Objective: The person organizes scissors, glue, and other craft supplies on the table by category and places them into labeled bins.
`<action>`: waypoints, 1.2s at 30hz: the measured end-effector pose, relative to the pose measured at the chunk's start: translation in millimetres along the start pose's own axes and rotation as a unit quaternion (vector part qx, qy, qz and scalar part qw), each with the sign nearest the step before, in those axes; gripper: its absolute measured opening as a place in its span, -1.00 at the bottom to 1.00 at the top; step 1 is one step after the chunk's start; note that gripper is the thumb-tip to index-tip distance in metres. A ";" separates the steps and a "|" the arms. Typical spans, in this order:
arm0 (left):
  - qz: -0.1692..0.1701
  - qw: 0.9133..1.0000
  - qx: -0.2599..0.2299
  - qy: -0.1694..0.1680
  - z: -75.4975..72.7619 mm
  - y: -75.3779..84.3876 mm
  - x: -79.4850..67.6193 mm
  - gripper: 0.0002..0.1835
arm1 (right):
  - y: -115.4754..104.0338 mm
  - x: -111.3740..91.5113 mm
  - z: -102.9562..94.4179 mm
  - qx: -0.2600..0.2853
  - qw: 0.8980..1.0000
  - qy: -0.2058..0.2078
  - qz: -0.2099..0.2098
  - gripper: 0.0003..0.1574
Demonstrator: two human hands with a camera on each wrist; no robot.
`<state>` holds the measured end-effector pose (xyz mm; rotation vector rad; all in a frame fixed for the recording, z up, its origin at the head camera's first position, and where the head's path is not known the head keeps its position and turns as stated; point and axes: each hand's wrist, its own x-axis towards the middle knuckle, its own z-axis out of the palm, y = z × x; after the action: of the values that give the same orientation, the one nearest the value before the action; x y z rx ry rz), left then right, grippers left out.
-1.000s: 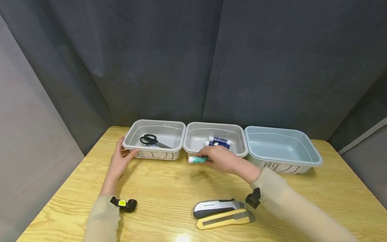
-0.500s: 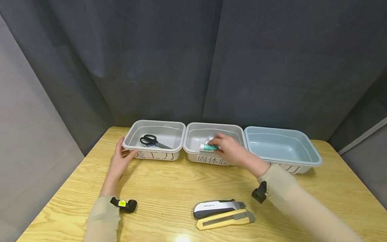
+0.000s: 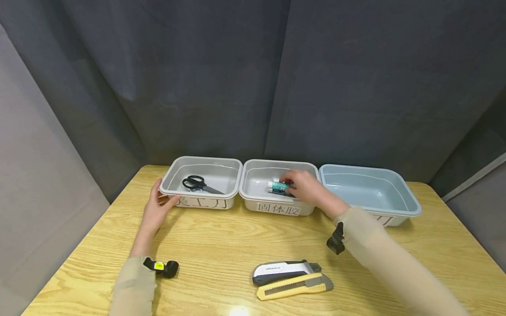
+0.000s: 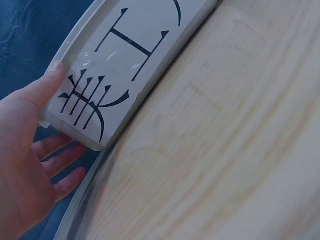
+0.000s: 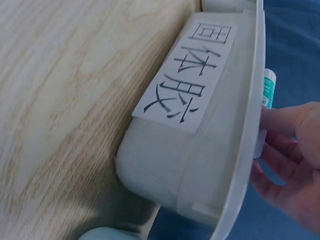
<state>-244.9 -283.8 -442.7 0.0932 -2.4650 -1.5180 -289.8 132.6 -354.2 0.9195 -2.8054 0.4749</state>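
In the head view, my right hand (image 3: 303, 186) reaches over the front rim of the middle grey bin (image 3: 278, 164) and grips a green glue stick (image 3: 280, 186) with a white cap. The right wrist view shows the stick's white end and green label (image 5: 268, 92) past my thumb. Dark blue glue sticks lie under it, mostly hidden. My left hand (image 3: 156, 210) holds the front left corner of the left grey bin (image 3: 209, 160), thumb on the rim and fingers round the side. Black-handled scissors (image 3: 201, 184) lie in that bin, with something bluish partly hidden beneath.
A blue-grey bin (image 3: 365, 170) stands at the right end of the row. A silver-black utility knife (image 3: 282, 271) and a yellow utility knife (image 3: 295, 286) lie side by side near the front of the wooden table (image 3: 209, 259). A dark curtain (image 3: 213, 79) hangs behind.
My right hand has carried the green glue stick from in front of the middle bin up over its rim and into it. The left hand has stayed in place.
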 end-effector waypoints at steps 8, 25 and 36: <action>-0.001 1.000 0.008 0.001 0.9 -2.4 1.0 -0.08 | 11.1 7.9 6.1 0.016 0.999 -0.017 0.033 -0.68; 0.002 1.000 0.008 0.003 -0.7 -2.2 -0.4 -0.08 | 19.6 17.8 15.9 0.015 0.995 -0.088 0.051 -0.88; -0.002 1.000 0.011 0.002 0.6 -2.3 0.5 -0.07 | 26.1 18.7 22.0 0.051 0.987 -0.130 0.078 -0.89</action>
<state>-245.7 -284.4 -445.0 0.1062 -2.4791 -1.4919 -321.3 134.7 -376.9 0.8403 -3.1327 0.5618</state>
